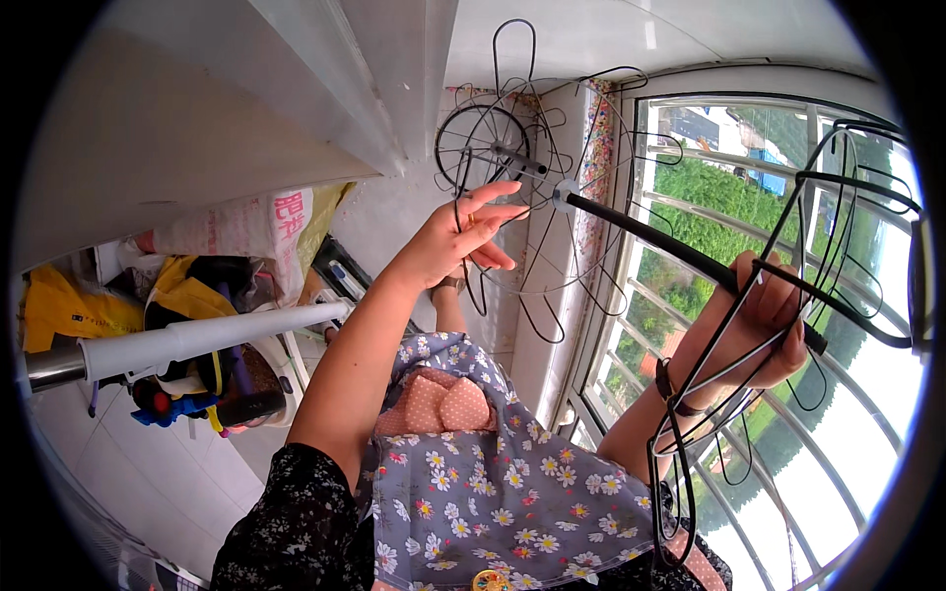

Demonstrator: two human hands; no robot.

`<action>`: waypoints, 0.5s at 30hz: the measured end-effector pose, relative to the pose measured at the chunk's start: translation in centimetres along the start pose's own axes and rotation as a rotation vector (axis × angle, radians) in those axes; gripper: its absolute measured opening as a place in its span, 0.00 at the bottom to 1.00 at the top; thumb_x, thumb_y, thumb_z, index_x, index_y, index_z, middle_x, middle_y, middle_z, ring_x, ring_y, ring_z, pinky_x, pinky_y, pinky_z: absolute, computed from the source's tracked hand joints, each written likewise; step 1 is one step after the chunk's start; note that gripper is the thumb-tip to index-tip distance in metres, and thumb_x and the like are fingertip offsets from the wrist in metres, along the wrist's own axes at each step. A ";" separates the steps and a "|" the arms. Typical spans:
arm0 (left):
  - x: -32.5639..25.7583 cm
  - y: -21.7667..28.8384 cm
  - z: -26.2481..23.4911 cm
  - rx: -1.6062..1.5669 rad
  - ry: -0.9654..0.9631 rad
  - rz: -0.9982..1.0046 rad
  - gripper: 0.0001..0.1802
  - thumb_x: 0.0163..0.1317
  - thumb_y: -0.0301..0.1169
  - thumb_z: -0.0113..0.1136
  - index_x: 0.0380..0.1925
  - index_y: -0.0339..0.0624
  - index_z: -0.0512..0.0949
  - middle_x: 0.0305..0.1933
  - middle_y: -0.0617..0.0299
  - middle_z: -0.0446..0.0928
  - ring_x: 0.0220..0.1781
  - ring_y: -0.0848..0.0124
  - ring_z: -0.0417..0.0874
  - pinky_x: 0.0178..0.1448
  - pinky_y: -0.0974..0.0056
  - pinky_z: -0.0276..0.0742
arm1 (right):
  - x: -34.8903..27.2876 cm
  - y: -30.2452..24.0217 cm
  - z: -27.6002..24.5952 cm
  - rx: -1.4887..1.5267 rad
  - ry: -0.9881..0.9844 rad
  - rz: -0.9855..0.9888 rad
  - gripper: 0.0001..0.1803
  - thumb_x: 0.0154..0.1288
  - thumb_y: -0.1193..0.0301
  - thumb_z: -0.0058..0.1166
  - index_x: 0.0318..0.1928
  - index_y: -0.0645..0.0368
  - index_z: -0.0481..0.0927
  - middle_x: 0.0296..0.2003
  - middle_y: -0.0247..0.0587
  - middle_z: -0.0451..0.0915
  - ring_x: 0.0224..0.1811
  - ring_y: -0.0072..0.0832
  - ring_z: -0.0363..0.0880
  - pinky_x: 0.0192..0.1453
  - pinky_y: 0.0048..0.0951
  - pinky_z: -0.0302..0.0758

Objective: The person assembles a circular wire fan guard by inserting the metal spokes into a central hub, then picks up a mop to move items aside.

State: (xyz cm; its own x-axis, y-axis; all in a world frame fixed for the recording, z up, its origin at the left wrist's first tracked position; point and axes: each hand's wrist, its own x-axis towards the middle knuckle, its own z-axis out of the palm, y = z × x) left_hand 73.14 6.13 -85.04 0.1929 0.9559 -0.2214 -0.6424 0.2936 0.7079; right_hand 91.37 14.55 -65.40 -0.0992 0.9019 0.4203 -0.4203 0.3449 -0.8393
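A black wire rack with looped arms stretches across the upper middle. Its black pole (655,236) slants down to the right from a pale round hub (566,195). Near the lower end of that pole, my right hand (764,315) is closed around it, and a second set of thick black wire loops (838,177) crosses in front of the hand and wrist. My left hand (463,236) is beside the hub among the thin wire loops (537,295), fingers spread apart. A black wire passes close by its palm; whether they touch I cannot tell.
A black wheel-like ring base (483,148) stands on the tiled floor. At right is a barred window (680,315). Bags (236,236) and a bin of odds and ends (246,384) lie left, behind a white-grey pole (207,335). A white panel (217,108) overhangs upper left.
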 end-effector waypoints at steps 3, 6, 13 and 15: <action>0.6 0.2 0.8 0.015 -0.005 -0.012 0.25 0.62 0.27 0.43 0.60 0.46 0.56 0.56 0.55 0.69 0.33 0.67 0.82 0.35 0.72 0.78 | 0.3 -0.1 -0.6 0.018 -0.060 0.014 0.17 0.51 0.60 0.48 0.18 0.51 0.56 0.16 0.27 0.54 0.21 0.20 0.49 0.27 0.24 0.47; 0.0 -0.5 0.4 0.044 0.013 -0.035 0.24 0.63 0.27 0.42 0.60 0.47 0.56 0.56 0.53 0.68 0.33 0.68 0.82 0.36 0.72 0.78 | -0.2 0.3 -1.2 0.001 -0.029 0.067 0.15 0.51 0.63 0.47 0.18 0.52 0.56 0.17 0.29 0.55 0.23 0.21 0.52 0.29 0.25 0.48; -4.0 -3.7 -0.6 0.005 0.122 -0.059 0.22 0.64 0.28 0.41 0.59 0.47 0.59 0.56 0.51 0.68 0.35 0.68 0.81 0.39 0.69 0.78 | -2.1 -0.2 0.7 0.025 0.096 0.219 0.17 0.57 0.56 0.42 0.21 0.53 0.58 0.20 0.31 0.57 0.22 0.21 0.53 0.24 0.28 0.57; -5.2 -4.8 -0.2 -0.004 0.093 -0.120 0.20 0.65 0.30 0.42 0.58 0.45 0.61 0.53 0.53 0.69 0.34 0.66 0.81 0.40 0.69 0.77 | -2.7 -0.8 0.1 0.106 0.115 0.290 0.17 0.59 0.55 0.41 0.23 0.53 0.59 0.19 0.30 0.57 0.21 0.20 0.53 0.24 0.27 0.56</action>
State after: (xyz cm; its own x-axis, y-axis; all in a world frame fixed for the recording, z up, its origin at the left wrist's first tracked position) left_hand 75.08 -0.29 -87.42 0.1991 0.9090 -0.3661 -0.6218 0.4060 0.6697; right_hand 91.89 11.80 -65.83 -0.1288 0.9841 0.1223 -0.4816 0.0458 -0.8752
